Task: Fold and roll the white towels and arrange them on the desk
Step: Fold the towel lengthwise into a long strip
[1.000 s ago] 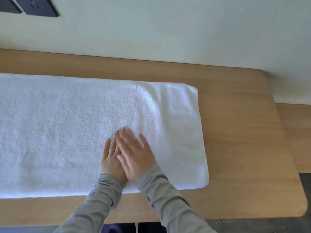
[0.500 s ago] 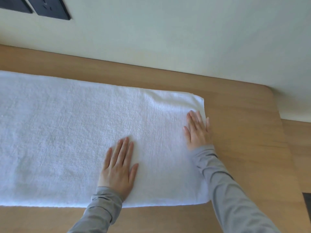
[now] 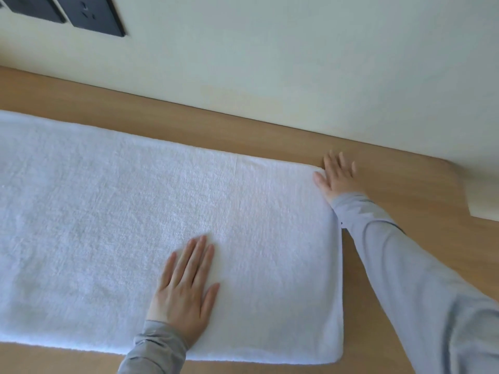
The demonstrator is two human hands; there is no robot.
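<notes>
One towel [image 3: 113,225] flat on tabletop [image 3: 405,252] | bare wood right of its edge | left hand [image 3: 183,290] flat mid-towel | right hand [image 3: 336,176] flat on far right corner

The left hand [image 3: 186,290] lies flat, palm down, fingers straight and close together, thumb out to the side, its wrist in a grey sleeve [image 3: 154,352]. The right arm [image 3: 405,265] reaches far forward, the right hand [image 3: 337,178] also flat, fingers straight and slightly spread.
</notes>
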